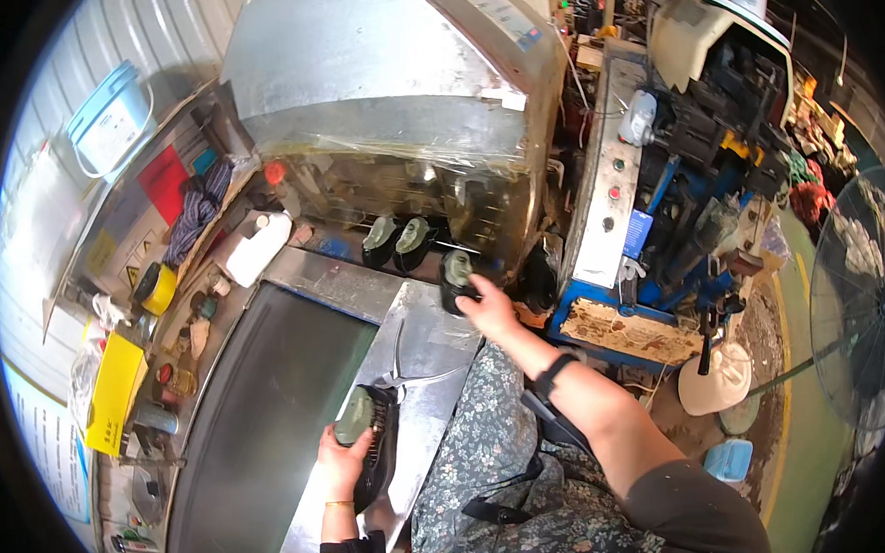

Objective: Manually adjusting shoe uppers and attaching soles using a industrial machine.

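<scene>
On the metal ledge beside the belt, my left hand [346, 462] is closed on a black shoe [381, 474] with a grey-green, last-like block [356, 416] at its far end. Its thumb lies across the side of the block. Farther forward, my right hand [486, 306] grips a second dark shoe-like piece [450, 294], also topped with grey-green. The fingers of that hand partly cover it. Two similar black pieces with grey-green tops [381, 232] [415, 235] stand side by side just beyond, under the metal hood.
A dark conveyor belt [262, 410] runs along my left. Above the far ledge rises a large metal hood [357, 65]. A white jug [254, 249] and a cluttered shelf stand at left. At right are a machine with a button panel [605, 193] and a fan [858, 301].
</scene>
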`<action>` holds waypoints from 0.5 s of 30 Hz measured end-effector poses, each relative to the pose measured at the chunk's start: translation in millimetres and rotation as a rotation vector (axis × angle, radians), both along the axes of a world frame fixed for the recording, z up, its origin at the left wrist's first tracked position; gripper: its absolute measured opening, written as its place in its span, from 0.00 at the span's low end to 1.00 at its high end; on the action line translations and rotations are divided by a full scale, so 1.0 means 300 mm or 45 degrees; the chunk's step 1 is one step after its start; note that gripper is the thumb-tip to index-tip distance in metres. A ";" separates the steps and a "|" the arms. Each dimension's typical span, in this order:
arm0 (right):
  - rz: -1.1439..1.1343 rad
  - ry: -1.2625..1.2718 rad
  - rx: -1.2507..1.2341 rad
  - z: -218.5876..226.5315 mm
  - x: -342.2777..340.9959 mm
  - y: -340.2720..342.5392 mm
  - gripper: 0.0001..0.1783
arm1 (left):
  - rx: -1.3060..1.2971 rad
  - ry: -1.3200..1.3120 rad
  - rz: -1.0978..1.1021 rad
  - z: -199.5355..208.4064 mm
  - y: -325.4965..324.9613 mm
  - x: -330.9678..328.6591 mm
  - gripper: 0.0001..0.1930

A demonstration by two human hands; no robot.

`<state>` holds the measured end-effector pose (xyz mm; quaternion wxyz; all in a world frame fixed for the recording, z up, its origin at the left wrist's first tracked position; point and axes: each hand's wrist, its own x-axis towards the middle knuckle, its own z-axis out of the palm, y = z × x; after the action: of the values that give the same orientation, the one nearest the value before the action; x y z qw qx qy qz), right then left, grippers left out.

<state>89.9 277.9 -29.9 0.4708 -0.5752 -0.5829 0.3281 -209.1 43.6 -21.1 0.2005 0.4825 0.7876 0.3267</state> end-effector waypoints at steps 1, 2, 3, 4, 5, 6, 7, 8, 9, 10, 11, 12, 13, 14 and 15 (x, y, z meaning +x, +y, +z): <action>0.078 -0.064 0.001 -0.024 -0.041 -0.017 0.26 | 0.090 -0.131 0.039 0.015 0.003 -0.004 0.33; 0.254 -0.108 0.030 -0.041 -0.069 -0.085 0.27 | 0.101 -0.592 0.160 0.032 -0.010 0.000 0.31; 0.449 -0.122 0.031 -0.041 -0.097 -0.167 0.29 | 0.124 -1.028 0.313 0.048 -0.016 0.011 0.29; 0.683 -0.048 -0.084 -0.029 -0.125 -0.256 0.30 | 0.021 -1.048 0.569 0.065 -0.033 0.030 0.29; 0.918 0.286 -0.222 -0.008 -0.143 -0.374 0.37 | 0.156 -1.469 0.327 0.080 -0.057 0.064 0.34; 1.053 0.472 -0.352 0.026 -0.147 -0.500 0.48 | 0.340 -1.538 0.162 0.088 -0.063 0.112 0.35; 1.188 0.481 -0.462 0.068 -0.137 -0.592 0.55 | 0.493 -1.613 0.025 0.100 -0.071 0.165 0.35; 1.239 0.629 -0.519 0.115 -0.130 -0.668 0.58 | 0.379 -1.797 0.049 0.114 -0.062 0.218 0.34; 1.326 1.029 -0.639 0.164 -0.135 -0.721 0.58 | 0.294 -2.010 -0.052 0.133 -0.051 0.267 0.33; 1.153 0.836 -0.413 0.209 -0.122 -0.732 0.57 | 0.304 -1.901 -0.003 0.144 -0.022 0.329 0.33; 1.002 0.635 -0.257 0.250 -0.105 -0.734 0.56 | 0.204 -1.888 0.062 0.160 -0.006 0.384 0.32; 0.840 0.371 -0.172 0.280 -0.029 -0.720 0.54 | 0.217 -1.898 -0.098 0.172 0.003 0.439 0.31; 0.821 0.830 -0.415 0.304 0.045 -0.710 0.53 | 0.215 -1.896 -0.200 0.181 0.011 0.489 0.30; 0.832 0.959 -0.512 0.327 0.157 -0.697 0.52 | 0.173 -1.697 -0.379 0.186 0.006 0.527 0.28; 0.710 0.863 -0.473 0.346 0.250 -0.683 0.50 | 0.185 -1.506 -0.598 0.184 -0.002 0.558 0.28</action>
<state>165.0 73.0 74.0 0.4176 -0.3320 -0.4600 0.7098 -41.8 43.0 34.2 0.6343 0.3929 0.3929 0.5376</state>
